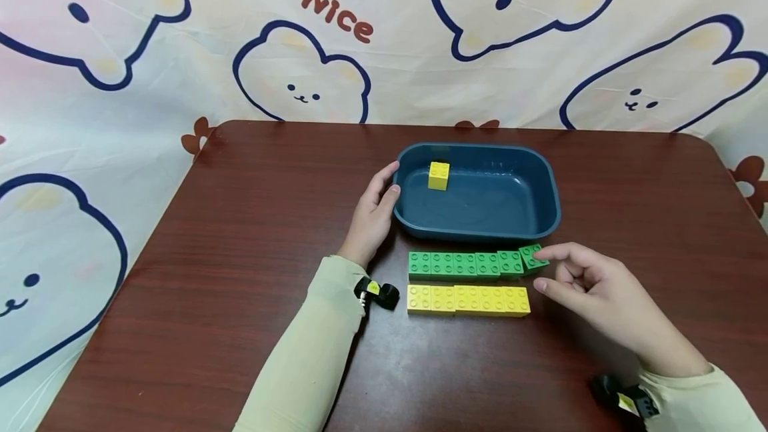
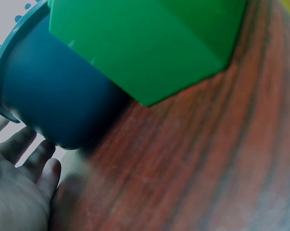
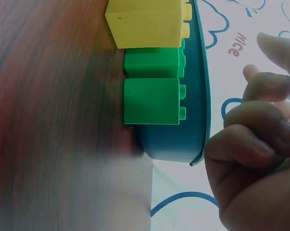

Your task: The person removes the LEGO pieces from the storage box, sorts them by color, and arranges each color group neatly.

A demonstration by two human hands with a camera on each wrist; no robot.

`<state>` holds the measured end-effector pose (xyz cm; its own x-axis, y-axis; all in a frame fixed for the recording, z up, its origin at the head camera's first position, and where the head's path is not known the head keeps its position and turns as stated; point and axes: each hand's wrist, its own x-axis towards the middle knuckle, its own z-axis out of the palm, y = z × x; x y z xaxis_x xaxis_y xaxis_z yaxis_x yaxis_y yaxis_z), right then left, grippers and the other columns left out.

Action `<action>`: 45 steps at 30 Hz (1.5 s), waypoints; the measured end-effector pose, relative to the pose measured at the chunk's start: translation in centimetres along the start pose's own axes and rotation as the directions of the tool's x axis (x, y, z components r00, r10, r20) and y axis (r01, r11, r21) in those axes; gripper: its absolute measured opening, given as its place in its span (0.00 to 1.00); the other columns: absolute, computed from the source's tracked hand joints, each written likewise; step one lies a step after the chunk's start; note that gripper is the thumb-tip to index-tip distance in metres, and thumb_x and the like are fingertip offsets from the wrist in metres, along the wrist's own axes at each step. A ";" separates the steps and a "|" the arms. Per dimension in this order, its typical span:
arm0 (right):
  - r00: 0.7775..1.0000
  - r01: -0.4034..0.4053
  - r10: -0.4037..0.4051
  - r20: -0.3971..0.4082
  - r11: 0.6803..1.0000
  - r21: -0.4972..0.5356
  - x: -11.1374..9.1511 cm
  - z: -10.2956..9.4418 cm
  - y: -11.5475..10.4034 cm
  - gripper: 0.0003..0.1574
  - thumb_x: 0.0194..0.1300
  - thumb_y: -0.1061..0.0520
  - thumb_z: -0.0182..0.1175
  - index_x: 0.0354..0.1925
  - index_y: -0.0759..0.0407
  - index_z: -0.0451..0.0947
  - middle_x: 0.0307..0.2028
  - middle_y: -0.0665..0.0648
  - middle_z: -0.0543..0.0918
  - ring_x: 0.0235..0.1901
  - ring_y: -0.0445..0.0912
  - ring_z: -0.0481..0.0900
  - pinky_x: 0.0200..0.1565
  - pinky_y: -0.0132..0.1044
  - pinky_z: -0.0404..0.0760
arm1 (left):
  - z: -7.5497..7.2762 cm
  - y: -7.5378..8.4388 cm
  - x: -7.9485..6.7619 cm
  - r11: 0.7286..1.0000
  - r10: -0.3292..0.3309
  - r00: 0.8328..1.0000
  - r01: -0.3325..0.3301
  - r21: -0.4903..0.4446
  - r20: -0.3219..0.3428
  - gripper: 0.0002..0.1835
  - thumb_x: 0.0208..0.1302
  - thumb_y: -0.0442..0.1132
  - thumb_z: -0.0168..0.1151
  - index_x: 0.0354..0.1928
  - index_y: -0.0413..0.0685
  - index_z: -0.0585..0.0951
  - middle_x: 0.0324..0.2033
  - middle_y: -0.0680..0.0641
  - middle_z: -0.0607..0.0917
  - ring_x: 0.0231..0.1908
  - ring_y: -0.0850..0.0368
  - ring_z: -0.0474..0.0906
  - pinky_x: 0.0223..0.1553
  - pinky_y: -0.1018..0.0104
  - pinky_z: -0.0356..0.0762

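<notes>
My left hand [image 1: 370, 219] rests against the left end of the dark blue plastic basin [image 1: 480, 219], its fingers [image 2: 33, 154] spread along the outer wall. In the basin's left part sits a yellow toy building block [image 1: 439, 176]. My right hand [image 1: 600, 292] hovers by the right end of the row of green blocks [image 1: 465, 265], index finger and thumb apart, other fingers curled, nothing held. The index fingertip appears at the last green block [image 1: 531, 260], which sits tilted out of line; whether they touch I cannot tell.
Nearer than the green row lies a straight row of yellow blocks [image 1: 468, 301] on the brown wooden table [image 1: 288, 205]. A pale cloth [image 1: 396, 85] printed with cartoon figures hangs behind the table and along its left side.
</notes>
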<state>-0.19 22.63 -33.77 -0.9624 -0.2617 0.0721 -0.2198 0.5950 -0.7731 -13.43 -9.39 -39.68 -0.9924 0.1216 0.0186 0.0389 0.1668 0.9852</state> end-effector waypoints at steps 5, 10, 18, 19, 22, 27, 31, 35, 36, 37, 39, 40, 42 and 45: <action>1.000 0.018 -0.018 -0.013 0.999 -0.037 0.7 -0.3 -0.3 0.20 0.64 0.61 0.70 0.53 0.53 0.80 0.20 0.46 0.70 0.18 0.42 0.67 0.22 0.35 0.66 | -0.1 0.1 -0.1 1.000 0.006 1.000 -0.006 0.019 -0.009 0.23 0.80 0.47 0.48 0.73 0.71 0.67 0.71 0.65 0.65 0.71 0.66 0.58 0.72 0.55 0.57; 0.998 0.055 -0.056 -0.011 0.996 -0.070 2.1 -1.0 -0.7 0.20 0.63 0.62 0.70 0.53 0.52 0.80 0.19 0.46 0.68 0.17 0.42 0.65 0.20 0.36 0.64 | -0.1 0.2 -0.2 1.000 0.008 1.000 -0.008 0.015 -0.001 0.23 0.80 0.47 0.48 0.73 0.71 0.67 0.72 0.64 0.65 0.72 0.66 0.57 0.72 0.56 0.57; 0.994 0.113 -0.112 0.017 0.986 -0.125 6.0 -2.0 -2.4 0.17 0.66 0.58 0.68 0.53 0.54 0.80 0.19 0.49 0.70 0.19 0.44 0.67 0.21 0.35 0.67 | -0.1 0.0 0.0 1.000 -0.007 1.000 0.007 -0.001 0.003 0.23 0.80 0.46 0.48 0.73 0.71 0.67 0.72 0.63 0.65 0.72 0.65 0.57 0.72 0.56 0.56; 0.993 0.117 -0.115 0.022 0.984 -0.133 6.5 -2.0 -2.6 0.17 0.67 0.57 0.68 0.53 0.54 0.80 0.19 0.49 0.70 0.19 0.44 0.67 0.21 0.35 0.67 | -0.1 0.0 0.0 1.000 -0.006 1.000 0.006 -0.002 0.003 0.23 0.80 0.45 0.48 0.73 0.71 0.67 0.72 0.63 0.65 0.72 0.65 0.57 0.72 0.56 0.56; 0.996 0.089 -0.084 0.039 0.985 -0.147 8.1 -1.9 -3.3 0.17 0.67 0.56 0.67 0.54 0.54 0.80 0.19 0.51 0.71 0.19 0.46 0.67 0.23 0.37 0.68 | -0.1 0.1 0.0 1.000 -0.003 1.000 0.003 0.002 0.000 0.23 0.80 0.45 0.48 0.73 0.71 0.67 0.72 0.64 0.65 0.72 0.66 0.57 0.72 0.56 0.57; 0.997 0.060 -0.050 0.067 0.985 -0.162 11.0 -1.5 -4.3 0.17 0.68 0.55 0.67 0.54 0.55 0.81 0.20 0.54 0.71 0.19 0.48 0.68 0.24 0.38 0.68 | -0.1 0.2 -0.1 1.000 0.005 1.000 -0.005 0.012 0.001 0.23 0.80 0.45 0.48 0.73 0.69 0.67 0.72 0.63 0.65 0.72 0.65 0.57 0.72 0.55 0.56; 0.996 -0.020 0.030 0.089 0.993 -0.114 13.3 -1.1 -4.9 0.18 0.69 0.51 0.66 0.54 0.53 0.80 0.21 0.56 0.71 0.19 0.51 0.67 0.23 0.41 0.67 | 0.0 0.2 0.0 1.000 0.009 1.000 -0.009 0.006 0.000 0.23 0.80 0.44 0.48 0.73 0.68 0.67 0.72 0.63 0.66 0.72 0.65 0.58 0.72 0.56 0.56; 0.983 -0.140 0.143 0.112 0.990 -0.034 15.2 -0.7 -5.0 0.20 0.69 0.46 0.66 0.55 0.51 0.79 0.20 0.56 0.69 0.18 0.52 0.64 0.23 0.43 0.65 | 0.1 0.0 0.0 1.000 0.011 1.000 -0.011 -0.009 0.009 0.23 0.80 0.45 0.48 0.73 0.68 0.67 0.72 0.62 0.65 0.72 0.65 0.58 0.72 0.57 0.57; 0.980 -0.160 0.162 0.120 0.987 -0.021 15.6 -0.6 -4.9 0.21 0.69 0.46 0.66 0.56 0.51 0.78 0.20 0.56 0.69 0.18 0.53 0.64 0.24 0.44 0.65 | 0.1 0.0 -0.1 1.000 0.012 1.000 -0.012 -0.013 0.014 0.23 0.80 0.45 0.48 0.73 0.68 0.67 0.72 0.62 0.65 0.72 0.65 0.58 0.72 0.57 0.57; 0.975 -0.180 0.180 0.129 0.984 -0.012 15.9 -0.5 -4.8 0.22 0.69 0.45 0.65 0.56 0.51 0.78 0.20 0.56 0.68 0.19 0.53 0.64 0.24 0.44 0.65 | 0.1 0.0 -0.1 1.000 0.011 1.000 -0.011 -0.012 0.016 0.23 0.80 0.45 0.48 0.73 0.69 0.67 0.72 0.63 0.65 0.72 0.65 0.58 0.72 0.57 0.58; 0.967 -0.212 0.209 0.146 0.977 0.004 16.5 -0.3 -4.7 0.23 0.69 0.45 0.65 0.57 0.52 0.78 0.21 0.56 0.69 0.21 0.53 0.65 0.27 0.45 0.66 | 0.1 0.0 -0.1 1.000 0.008 1.000 -0.008 -0.010 0.016 0.23 0.80 0.46 0.48 0.73 0.70 0.67 0.72 0.63 0.65 0.71 0.66 0.58 0.72 0.57 0.58; 0.963 -0.225 0.221 0.154 0.974 0.008 16.8 -0.2 -4.7 0.24 0.68 0.44 0.65 0.58 0.53 0.77 0.21 0.55 0.69 0.23 0.53 0.67 0.29 0.45 0.67 | 0.1 0.0 -0.1 1.000 0.008 1.000 -0.008 -0.009 0.015 0.23 0.80 0.46 0.48 0.73 0.70 0.67 0.72 0.64 0.65 0.71 0.66 0.58 0.72 0.57 0.58; 0.956 -0.250 0.244 0.162 0.968 0.012 17.3 -0.1 -4.6 0.26 0.68 0.44 0.66 0.59 0.53 0.77 0.22 0.55 0.68 0.27 0.54 0.68 0.33 0.45 0.68 | 0.0 0.0 -0.1 1.000 0.012 1.000 -0.012 -0.013 0.014 0.23 0.80 0.46 0.48 0.73 0.70 0.67 0.72 0.64 0.65 0.71 0.66 0.58 0.72 0.57 0.58; 0.949 -0.270 0.265 0.172 0.963 0.008 18.1 0.0 -4.6 0.28 0.68 0.43 0.66 0.60 0.54 0.76 0.23 0.55 0.68 0.33 0.55 0.70 0.39 0.46 0.69 | 0.0 0.0 0.0 1.000 0.013 1.000 -0.013 -0.021 0.009 0.23 0.80 0.45 0.48 0.73 0.70 0.67 0.71 0.63 0.66 0.71 0.66 0.59 0.71 0.57 0.59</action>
<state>-16.58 15.15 -28.90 -0.9440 -0.2215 -0.2446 0.0495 0.6379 -0.7686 -13.38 -9.43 -39.68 -0.9908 0.1323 0.0298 0.0490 0.1448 0.9882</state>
